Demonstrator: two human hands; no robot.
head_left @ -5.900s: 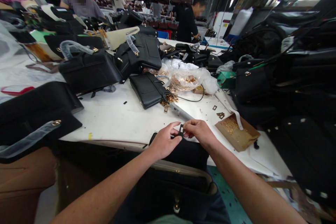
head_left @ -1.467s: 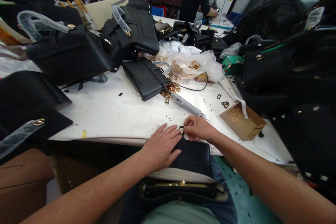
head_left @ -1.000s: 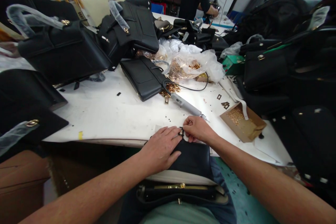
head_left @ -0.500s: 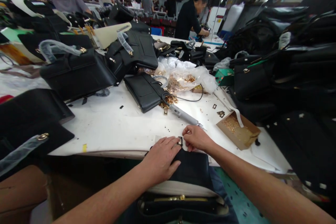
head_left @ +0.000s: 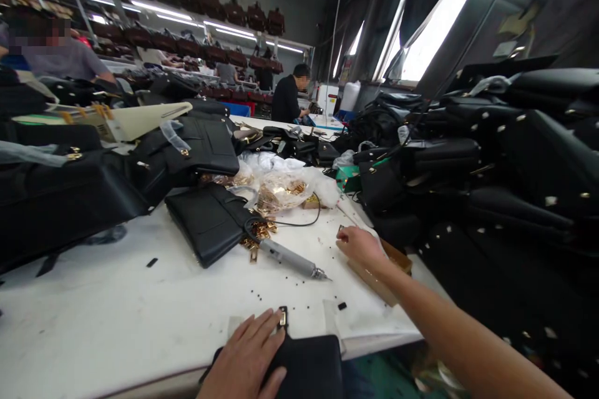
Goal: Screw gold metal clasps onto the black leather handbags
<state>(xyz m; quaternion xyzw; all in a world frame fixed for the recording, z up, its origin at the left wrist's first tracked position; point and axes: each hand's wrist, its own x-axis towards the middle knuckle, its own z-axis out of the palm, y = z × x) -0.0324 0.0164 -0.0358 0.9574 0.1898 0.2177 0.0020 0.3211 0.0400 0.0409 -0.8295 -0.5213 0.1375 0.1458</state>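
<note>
A black leather bag [head_left: 311, 365] lies at the near table edge, its short strap tab holding a small metal fitting [head_left: 283, 318]. My left hand [head_left: 253, 355] rests flat on the bag with fingers spread, the fingertips beside that fitting. Farther right, my right hand [head_left: 360, 246] reaches over the table near a brown cardboard box [head_left: 395, 259]. Its fingers are curled together; at their tips is a small metal plate [head_left: 341, 229], and whether they grip it is unclear. A grey electric screwdriver [head_left: 294, 260] lies between the hands, tip pointing right.
Another black bag [head_left: 210, 221] lies beside loose gold fittings [head_left: 264, 230] and a clear plastic bag [head_left: 281, 190] of hardware. Black bags pile up at the left [head_left: 65, 199] and right [head_left: 505, 212]. Tiny black bits dot the white table [head_left: 154, 318]. People work farther back.
My right hand has left the metal fitting on the bag and moved right and forward to the cardboard box. The left hand stays on the bag. The view has tilted up and turned right.
</note>
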